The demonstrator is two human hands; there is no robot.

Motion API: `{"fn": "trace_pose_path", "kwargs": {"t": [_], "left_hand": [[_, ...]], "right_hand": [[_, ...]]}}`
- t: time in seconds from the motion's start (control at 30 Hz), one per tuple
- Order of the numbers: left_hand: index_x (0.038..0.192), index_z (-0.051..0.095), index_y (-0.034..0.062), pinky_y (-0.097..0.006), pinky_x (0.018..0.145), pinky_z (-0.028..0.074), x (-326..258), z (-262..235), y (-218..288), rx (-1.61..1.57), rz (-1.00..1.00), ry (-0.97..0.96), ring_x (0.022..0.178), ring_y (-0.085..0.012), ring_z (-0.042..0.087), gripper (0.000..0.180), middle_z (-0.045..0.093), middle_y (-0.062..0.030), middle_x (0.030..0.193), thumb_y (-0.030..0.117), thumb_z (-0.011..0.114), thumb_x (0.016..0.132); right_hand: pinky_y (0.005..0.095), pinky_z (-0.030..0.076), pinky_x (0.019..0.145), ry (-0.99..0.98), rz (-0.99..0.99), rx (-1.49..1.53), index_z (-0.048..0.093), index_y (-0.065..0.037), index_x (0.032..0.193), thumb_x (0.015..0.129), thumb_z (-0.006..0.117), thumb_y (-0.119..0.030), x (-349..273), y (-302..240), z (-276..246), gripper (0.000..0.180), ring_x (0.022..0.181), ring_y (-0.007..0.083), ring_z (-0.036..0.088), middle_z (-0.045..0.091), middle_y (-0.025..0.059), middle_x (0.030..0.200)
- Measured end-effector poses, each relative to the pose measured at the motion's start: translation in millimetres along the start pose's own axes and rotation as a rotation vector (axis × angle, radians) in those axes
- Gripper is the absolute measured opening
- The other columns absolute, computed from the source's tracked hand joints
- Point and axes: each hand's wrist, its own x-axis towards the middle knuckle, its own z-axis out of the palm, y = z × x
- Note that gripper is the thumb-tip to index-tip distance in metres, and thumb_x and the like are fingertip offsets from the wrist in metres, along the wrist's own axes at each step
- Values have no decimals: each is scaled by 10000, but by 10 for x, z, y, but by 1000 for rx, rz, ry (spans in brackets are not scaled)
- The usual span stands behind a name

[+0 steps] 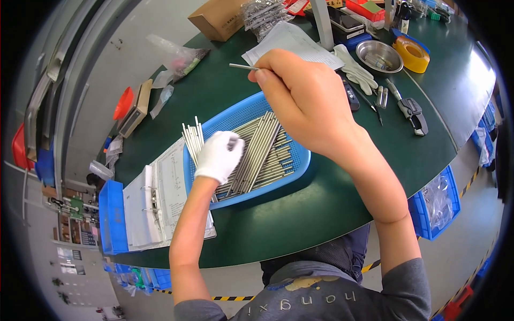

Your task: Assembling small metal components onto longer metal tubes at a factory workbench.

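Note:
My right hand [308, 96] is bare and raised over the far side of the blue basket. Its thumb and forefinger pinch a short, thin metal rod [242, 66] that points left. My left hand [219, 156], in a white glove, is over the basket's left part with its fingers curled in; what they hold, if anything, is hidden. The blue perforated basket [301, 167] contains many silvery metal rods [262, 147], some lying lengthwise across others. Next to the gloved hand, several more rods [191, 134] stick out past the left rim.
An open ring binder [155, 208] lies left of the basket, beside a blue bin [111, 216]. To the right are a digital micrometer [412, 112], a steel bowl [379, 56], yellow tape [411, 53] and a white glove [355, 69]. Papers [292, 43] and a carton [217, 20] stand farther back.

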Motion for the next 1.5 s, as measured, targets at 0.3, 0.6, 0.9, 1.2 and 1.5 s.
{"fn": "trace_pose_path", "kwargs": {"t": [0.3, 0.6, 0.9, 1.2, 1.5], "left_hand": [[858, 613, 23, -285, 687, 472, 334, 181, -29, -198, -78, -353, 695, -180, 580, 204, 617, -98, 748, 192, 630, 745], [935, 529, 22, -178, 464, 389, 58, -147, 156, -1030, -114, 0, 538, -41, 486, 117, 535, -13, 754, 131, 492, 913], [1039, 551, -3, -148, 414, 267, -309, -143, 357, -1459, 20, 178, 476, -4, 367, 169, 559, -11, 734, 88, 475, 919], [1080, 559, -26, -148, 417, 265, -303, -169, 357, -1508, 9, 118, 477, -3, 362, 212, 559, -17, 704, 73, 473, 914], [1122, 575, -19, -153, 495, 320, -366, -105, 388, -1257, 47, 260, 557, -17, 424, 246, 543, 0, 689, 26, 507, 890]], "right_hand": [[338, 436, 496, 26, -22, -76, 566, -51, 949, 855, 513, -88, 1, 64, 110, 114, 548, 253, 586, 568, 78, 591], [323, 438, 467, -69, -111, -64, 600, -61, 782, 798, 601, -125, -65, 81, 255, 66, 520, 252, 582, 592, 84, 616], [318, 425, 424, -130, -322, -185, 605, -26, 809, 728, 637, -17, -234, 19, 453, 87, 476, 232, 556, 576, 67, 599], [315, 415, 424, -132, -325, -185, 597, -14, 835, 706, 645, -3, -226, 64, 501, 138, 465, 227, 547, 576, 64, 597], [288, 404, 417, -166, -319, -395, 600, 6, 828, 743, 609, -6, -310, -102, 474, 86, 451, 213, 530, 561, 73, 587]]}}
